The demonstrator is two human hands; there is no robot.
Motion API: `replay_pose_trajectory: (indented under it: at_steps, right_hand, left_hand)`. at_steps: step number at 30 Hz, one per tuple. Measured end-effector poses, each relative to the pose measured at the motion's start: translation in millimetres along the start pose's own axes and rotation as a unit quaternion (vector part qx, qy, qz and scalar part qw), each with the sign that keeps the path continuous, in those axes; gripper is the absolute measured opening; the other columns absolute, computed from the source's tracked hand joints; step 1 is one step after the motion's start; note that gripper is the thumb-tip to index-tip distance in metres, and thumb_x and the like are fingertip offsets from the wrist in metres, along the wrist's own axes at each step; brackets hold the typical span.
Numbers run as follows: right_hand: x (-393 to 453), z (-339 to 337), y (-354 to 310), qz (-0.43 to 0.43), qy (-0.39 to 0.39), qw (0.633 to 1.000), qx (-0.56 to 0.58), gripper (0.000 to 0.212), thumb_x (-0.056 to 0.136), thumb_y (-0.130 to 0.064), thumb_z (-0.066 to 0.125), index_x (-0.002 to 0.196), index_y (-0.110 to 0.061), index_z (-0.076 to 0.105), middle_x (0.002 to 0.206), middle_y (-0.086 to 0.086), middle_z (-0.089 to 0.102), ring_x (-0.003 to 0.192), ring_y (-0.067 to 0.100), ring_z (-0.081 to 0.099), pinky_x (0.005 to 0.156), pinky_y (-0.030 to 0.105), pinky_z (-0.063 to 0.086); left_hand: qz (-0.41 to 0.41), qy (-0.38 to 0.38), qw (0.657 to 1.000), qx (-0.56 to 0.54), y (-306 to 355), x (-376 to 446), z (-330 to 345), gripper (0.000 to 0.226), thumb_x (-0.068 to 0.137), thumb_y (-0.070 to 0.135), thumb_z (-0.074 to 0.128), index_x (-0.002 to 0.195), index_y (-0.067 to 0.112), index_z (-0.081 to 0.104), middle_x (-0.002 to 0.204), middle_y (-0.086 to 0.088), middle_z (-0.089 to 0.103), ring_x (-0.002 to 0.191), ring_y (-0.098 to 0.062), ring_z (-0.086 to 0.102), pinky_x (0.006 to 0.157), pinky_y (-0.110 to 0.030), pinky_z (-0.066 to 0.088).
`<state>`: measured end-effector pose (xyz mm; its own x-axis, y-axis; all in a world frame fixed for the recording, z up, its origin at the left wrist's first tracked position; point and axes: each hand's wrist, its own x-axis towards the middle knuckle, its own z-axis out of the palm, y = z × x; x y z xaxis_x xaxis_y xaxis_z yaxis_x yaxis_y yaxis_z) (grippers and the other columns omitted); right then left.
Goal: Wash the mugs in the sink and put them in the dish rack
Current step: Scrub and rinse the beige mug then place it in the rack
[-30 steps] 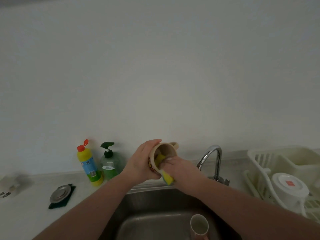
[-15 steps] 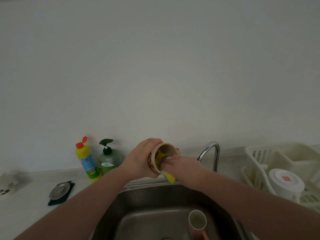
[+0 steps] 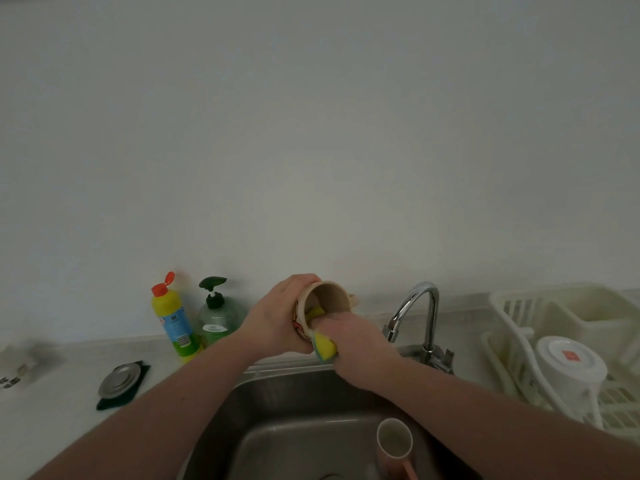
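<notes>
Head view: a mug being scrubbed over the sink, one mug racked, one waiting.

At lower centre of the frame the left hand (image 3: 277,320) is wrapped around a tan mug (image 3: 323,306), held tilted with its mouth toward the camera above the back edge of the sink (image 3: 277,410). The right hand (image 3: 353,341) is clamped on a yellow sponge (image 3: 325,346), pushing part of it inside the mug. No water runs from the tap (image 3: 415,306). A pink mug (image 3: 394,445) stands upright in the basin at lower right, seemingly unwashed. At the right edge a white mug (image 3: 568,368) lies in the rack (image 3: 512,306). I judge the task roughly a third done: this mug needs rinsing and racking, then the pink one gets the full wash.
</notes>
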<state>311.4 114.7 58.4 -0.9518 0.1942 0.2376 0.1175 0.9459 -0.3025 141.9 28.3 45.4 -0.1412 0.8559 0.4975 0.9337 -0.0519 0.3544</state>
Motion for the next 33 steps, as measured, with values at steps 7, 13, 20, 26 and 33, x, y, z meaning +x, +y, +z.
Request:
replay_pose_trajectory:
  at_steps: [7, 13, 20, 26, 33]
  right_hand:
    - [-3.4, -7.2, 23.3, -0.149, -0.067, 0.95, -0.267, 0.05, 0.085, -0.013, 0.062, 0.132, -0.022, 0.046, 0.138, 0.001, 0.049, 0.127, 0.023, 0.041, 0.095, 0.039, 0.042]
    - [-5.3, -1.6, 25.6, -0.142, -0.041, 0.968, -0.204, 0.049, 0.083, -0.012, 0.062, 0.129, -0.022, 0.05, 0.137, -0.002, 0.051, 0.131, 0.02, 0.036, 0.101, 0.037, 0.032]
    - [-7.6, 4.4, 27.7, -0.11, 0.008, 0.981, -0.159, 0.052, 0.062, -0.015, 0.08, 0.112, -0.021, 0.065, 0.115, 0.0, 0.066, 0.11, 0.022, 0.058, 0.088, 0.037, 0.046]
    - [-4.2, 12.3, 23.7, -0.073, 0.083, 0.989, -0.093, 0.055, 0.03, -0.024, 0.087, 0.082, -0.032, 0.07, 0.082, -0.015, 0.069, 0.08, 0.009, 0.066, 0.084, 0.031, 0.03]
    - [-1.5, 11.8, 24.5, -0.098, 0.096, 0.985, -0.101, 0.062, 0.027, -0.015, 0.09, 0.086, -0.021, 0.07, 0.083, -0.005, 0.07, 0.079, 0.016, 0.068, 0.081, 0.032, 0.054]
  left_hand:
    - [0.031, -0.078, 0.996, 0.035, -0.6, -1.3, 2.3, 0.085, 0.051, 0.043, 0.081, 0.128, 0.023, 0.05, 0.119, 0.009, 0.057, 0.106, -0.009, 0.057, 0.088, -0.032, 0.052]
    - [0.043, -0.059, 0.997, -0.001, 1.5, -8.0, 0.8, 0.088, 0.053, 0.038, 0.086, 0.13, 0.018, 0.049, 0.122, 0.006, 0.058, 0.108, -0.008, 0.058, 0.091, -0.028, 0.051]
    - [0.038, 0.051, 0.998, 0.011, 7.1, -10.0, 19.9, 0.087, 0.056, 0.045, 0.077, 0.13, 0.018, 0.042, 0.126, 0.0, 0.055, 0.114, -0.014, 0.053, 0.1, -0.026, 0.044]
    - [0.024, 0.1, 0.995, 0.014, 7.7, -3.3, 27.2, 0.085, 0.059, 0.05, 0.079, 0.127, 0.009, 0.048, 0.123, -0.009, 0.058, 0.114, -0.015, 0.051, 0.102, -0.017, 0.038]
    - [0.033, 0.033, 0.999, 0.024, 4.7, 5.3, 11.2, 0.092, 0.051, 0.041, 0.087, 0.129, 0.027, 0.039, 0.126, 0.003, 0.055, 0.113, -0.011, 0.053, 0.093, -0.033, 0.051]
